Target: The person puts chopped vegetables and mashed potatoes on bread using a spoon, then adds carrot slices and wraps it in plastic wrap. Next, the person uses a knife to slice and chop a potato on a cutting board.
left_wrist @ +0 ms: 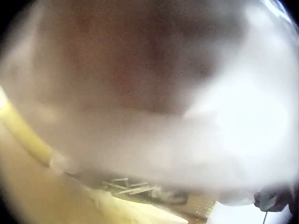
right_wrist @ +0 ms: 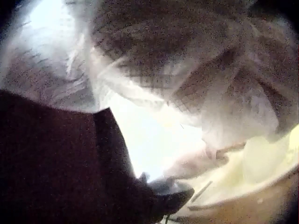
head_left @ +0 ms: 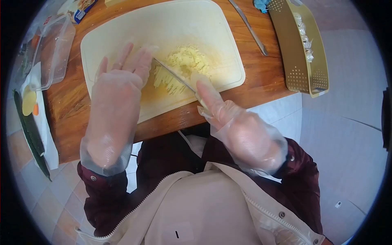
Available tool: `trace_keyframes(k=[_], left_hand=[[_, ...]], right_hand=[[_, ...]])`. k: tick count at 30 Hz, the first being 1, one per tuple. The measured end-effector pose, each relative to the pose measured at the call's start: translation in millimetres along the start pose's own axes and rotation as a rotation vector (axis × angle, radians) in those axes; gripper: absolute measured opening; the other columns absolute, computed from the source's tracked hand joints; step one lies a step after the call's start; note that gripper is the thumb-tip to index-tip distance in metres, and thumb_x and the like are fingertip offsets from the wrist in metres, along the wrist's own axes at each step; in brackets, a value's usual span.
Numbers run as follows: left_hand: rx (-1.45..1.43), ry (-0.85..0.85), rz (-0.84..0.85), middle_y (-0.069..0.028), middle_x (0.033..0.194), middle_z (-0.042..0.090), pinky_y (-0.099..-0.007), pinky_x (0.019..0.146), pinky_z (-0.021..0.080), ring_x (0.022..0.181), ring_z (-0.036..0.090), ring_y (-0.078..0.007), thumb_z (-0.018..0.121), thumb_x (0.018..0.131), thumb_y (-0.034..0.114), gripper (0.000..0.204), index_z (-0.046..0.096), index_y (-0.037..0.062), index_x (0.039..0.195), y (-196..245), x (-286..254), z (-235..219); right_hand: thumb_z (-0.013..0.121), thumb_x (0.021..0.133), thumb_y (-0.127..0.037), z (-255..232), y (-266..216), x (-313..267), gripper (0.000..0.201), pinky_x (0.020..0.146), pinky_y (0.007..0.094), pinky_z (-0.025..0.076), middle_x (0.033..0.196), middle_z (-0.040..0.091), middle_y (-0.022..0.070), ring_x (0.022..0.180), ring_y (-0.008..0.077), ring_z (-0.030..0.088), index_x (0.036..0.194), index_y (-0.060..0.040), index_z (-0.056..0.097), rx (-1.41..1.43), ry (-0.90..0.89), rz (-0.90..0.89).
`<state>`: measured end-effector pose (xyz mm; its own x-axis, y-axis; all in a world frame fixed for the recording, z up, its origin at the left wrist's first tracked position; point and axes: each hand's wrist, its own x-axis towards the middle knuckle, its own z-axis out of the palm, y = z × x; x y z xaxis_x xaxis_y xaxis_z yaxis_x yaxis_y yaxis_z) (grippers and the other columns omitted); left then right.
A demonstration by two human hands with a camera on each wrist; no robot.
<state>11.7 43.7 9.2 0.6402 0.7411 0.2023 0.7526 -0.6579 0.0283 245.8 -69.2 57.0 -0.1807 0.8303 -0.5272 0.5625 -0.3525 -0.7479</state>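
A pale cutting board (head_left: 122, 32) lies on the wooden table, bearing a heap of pale yellow shredded strips (head_left: 190, 59) that look like cut vegetable. My right hand (head_left: 237, 120), in a clear plastic glove, grips a kitchen knife (head_left: 176, 74) whose blade slants across the strips' left side. Its handle is mostly hidden in the grip. My left hand (head_left: 116, 90), gloved too, reaches over the board with fingers extended and spread, the fingertips close by the knife tip. Blurred glove film fills much of both wrist views; shreds (left_wrist: 133, 189) show low in the left one.
Along the right table edge stands a gold perforated basket (head_left: 281, 45) with wrapped pieces inside. A long metal utensil (head_left: 249, 28) lies beside it. At left are a clear plastic container (head_left: 55, 53), a cucumber (head_left: 26, 122), a yellow slice (head_left: 28, 100) and an orange piece (head_left: 36, 109).
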Motion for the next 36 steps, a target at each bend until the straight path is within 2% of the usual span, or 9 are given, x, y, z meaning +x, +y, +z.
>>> trace_keyframes(k=[6,9,12,16,19,21,28,33,36], left_hand=[[0.023,0.042,0.023,-0.0127,0.143,0.066,-0.0549,0.121,0.038,0.143,0.055,-0.0359,0.051,0.091,0.001,0.056,0.059,0.0027,0.147,-1.0,1.8,2.8],[0.018,-0.073,0.016,-0.0136,0.152,0.06,-0.0514,0.128,0.027,0.149,0.048,-0.0347,0.044,0.094,-0.001,0.062,0.05,0.0043,0.155,-6.2,2.7,-3.4],[-0.017,-0.04,0.022,-0.0138,0.152,0.06,-0.052,0.128,0.027,0.149,0.048,-0.0348,0.044,0.093,-0.001,0.064,0.05,0.0039,0.156,-7.9,-2.7,-0.2],[-0.027,-0.071,-0.014,-0.0135,0.152,0.06,-0.0522,0.127,0.028,0.149,0.047,-0.0347,0.043,0.094,0.0,0.063,0.049,0.0042,0.156,-4.0,-1.0,2.7],[-0.046,0.078,0.043,-0.0148,0.142,0.066,-0.0562,0.121,0.037,0.143,0.054,-0.0365,0.051,0.093,0.003,0.052,0.061,0.0022,0.145,-5.3,0.8,3.1],[0.022,-0.004,0.021,-0.0155,0.147,0.063,-0.0524,0.126,0.03,0.148,0.049,-0.0348,0.043,0.094,0.001,0.063,0.049,0.0049,0.157,-7.2,1.4,0.8],[0.017,0.016,0.004,-0.0194,0.129,0.071,-0.0535,0.125,0.032,0.147,0.05,-0.034,0.046,0.094,0.001,0.06,0.055,0.0064,0.153,-4.3,-2.1,0.8],[0.058,0.067,0.039,-0.0126,0.139,0.067,-0.0565,0.121,0.037,0.142,0.055,-0.0359,0.054,0.09,0.003,0.05,0.063,0.0008,0.139,-7.6,-2.7,-1.9],[0.011,0.066,0.039,-0.013,0.139,0.067,-0.0563,0.121,0.038,0.141,0.055,-0.0358,0.054,0.091,0.004,0.05,0.063,0.0011,0.14,-10.6,-1.7,-4.4]], right_hand=[[0.046,0.113,-0.019,15.2,22.3,14.3,0.062,0.086,0.0319,0.047,0.131,0.06,0.0095,0.089,0.0177,0.05,0.17,-0.0084,0.026,-0.322,0.082,-0.084],[0.052,0.11,-0.014,9.6,8.3,8.2,0.065,0.077,0.0256,0.044,0.115,0.06,0.0032,0.083,0.0121,0.044,0.17,-0.0077,0.027,0.709,0.042,-0.026],[0.054,0.111,-0.019,0.9,-7.0,1.4,0.065,0.076,0.0213,0.041,0.116,0.056,-0.0043,0.084,0.0069,0.041,0.169,-0.0083,0.029,-0.082,-0.011,0.04],[0.052,0.112,-0.018,29.9,34.0,10.4,0.061,0.078,0.021,0.04,0.109,0.047,-0.0063,0.085,0.0066,0.04,0.169,-0.009,0.031,0.451,0.049,-0.029],[0.052,0.112,-0.021,25.6,41.6,16.2,0.062,0.083,0.0206,0.041,0.109,0.047,-0.0078,0.086,0.0063,0.038,0.17,-0.0099,0.03,-0.112,0.141,-0.142],[0.053,0.112,-0.023,22.6,35.2,16.9,0.064,0.088,0.0201,0.042,0.11,0.047,-0.0068,0.086,0.0073,0.038,0.17,-0.0097,0.028,0.377,0.07,-0.103],[0.05,0.114,-0.025,22.4,13.5,3.9,0.064,0.092,0.0249,0.043,0.106,0.048,-0.0044,0.087,0.0099,0.042,0.17,-0.0056,0.025,0.747,0.029,0.064],[0.048,0.115,-0.026,22.4,23.0,16.5,0.065,0.087,0.023,0.043,0.109,0.049,-0.0016,0.091,0.0087,0.047,0.171,-0.0053,0.021,-0.233,0.056,-0.136],[0.048,0.115,-0.026,11.7,4.8,10.6,0.065,0.086,0.023,0.043,0.107,0.048,-0.0019,0.089,0.0087,0.046,0.171,-0.0061,0.021,0.046,0.017,-0.089]])
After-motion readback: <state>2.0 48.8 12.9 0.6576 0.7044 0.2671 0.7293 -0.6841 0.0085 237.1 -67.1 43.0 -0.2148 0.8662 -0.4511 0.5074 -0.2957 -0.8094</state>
